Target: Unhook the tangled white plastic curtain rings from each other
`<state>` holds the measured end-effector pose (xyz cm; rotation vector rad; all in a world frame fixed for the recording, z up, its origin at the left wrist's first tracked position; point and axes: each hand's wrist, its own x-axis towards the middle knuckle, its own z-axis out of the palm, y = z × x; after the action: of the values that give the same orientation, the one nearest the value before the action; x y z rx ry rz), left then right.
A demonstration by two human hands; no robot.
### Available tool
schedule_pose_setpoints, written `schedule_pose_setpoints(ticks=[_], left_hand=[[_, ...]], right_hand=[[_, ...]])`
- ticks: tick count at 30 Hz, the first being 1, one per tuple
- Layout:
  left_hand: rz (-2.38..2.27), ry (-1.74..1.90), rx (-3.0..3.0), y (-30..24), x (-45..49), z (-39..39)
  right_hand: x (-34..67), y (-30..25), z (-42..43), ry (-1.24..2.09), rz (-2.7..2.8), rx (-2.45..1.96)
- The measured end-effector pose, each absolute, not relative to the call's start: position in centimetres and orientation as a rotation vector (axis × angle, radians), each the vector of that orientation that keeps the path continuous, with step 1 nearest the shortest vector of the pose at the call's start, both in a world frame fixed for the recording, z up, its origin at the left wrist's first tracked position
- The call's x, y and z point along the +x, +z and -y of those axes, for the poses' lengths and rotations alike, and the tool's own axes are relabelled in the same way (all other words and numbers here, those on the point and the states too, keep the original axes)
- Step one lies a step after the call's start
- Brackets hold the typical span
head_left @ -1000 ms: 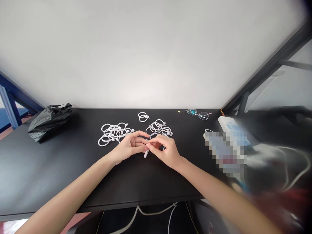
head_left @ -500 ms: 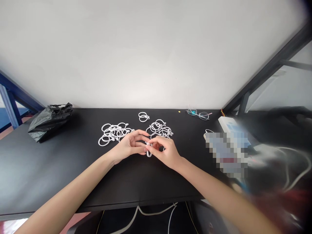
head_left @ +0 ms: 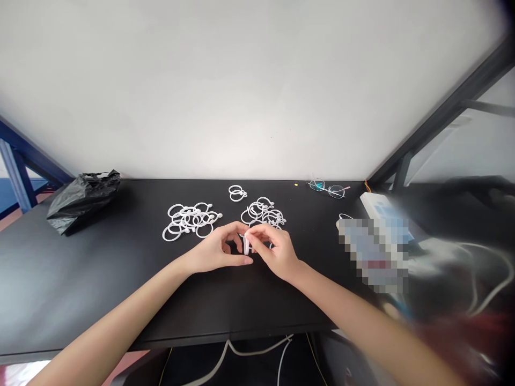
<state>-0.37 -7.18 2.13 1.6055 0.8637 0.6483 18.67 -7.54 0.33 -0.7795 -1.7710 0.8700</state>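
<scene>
Both my hands meet above the middle of the black table (head_left: pixel 100 279). My left hand (head_left: pixel 219 251) and my right hand (head_left: pixel 273 249) each pinch the same small white plastic ring (head_left: pixel 247 245), held upright between their fingertips. Behind my left hand lies a heap of white rings (head_left: pixel 189 219). A second heap of white rings (head_left: pixel 263 212) sits just behind my right hand. A small pair of linked rings (head_left: pixel 236 192) lies farther back near the wall.
A crumpled black plastic bag (head_left: pixel 82 197) sits at the table's far left. Glasses (head_left: pixel 329 187) lie at the back right. A white box (head_left: pixel 380 206) and a blurred patch lie at the right edge. White cables (head_left: pixel 241 354) hang below the front edge.
The ring has turned from hanging below my fingers to standing upright between both hands. My left fingers have curled in around it. Both arms stay in place.
</scene>
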Motion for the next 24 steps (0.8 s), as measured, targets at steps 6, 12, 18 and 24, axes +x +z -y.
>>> schedule_pose_setpoints(ticks=[6,12,18,24], left_hand=[[-0.914,0.775,1.605,1.9,-0.1,7.4],[-0.897,0.811,1.526,2.3,-0.4,7.1],[-0.78,0.743,1.371,2.3,-1.2,6.8],[-0.765,0.759,1.35,2.0,-1.0,6.8]], right_hand=[[18.8,0.6,7.4,0.912,1.699,-0.797],[19.2,0.9,7.3,0.959,1.755,-0.854],[19.8,0.4,7.2,1.022,1.984,-0.776],[20.0,0.7,7.0,1.01,2.088,-0.775]])
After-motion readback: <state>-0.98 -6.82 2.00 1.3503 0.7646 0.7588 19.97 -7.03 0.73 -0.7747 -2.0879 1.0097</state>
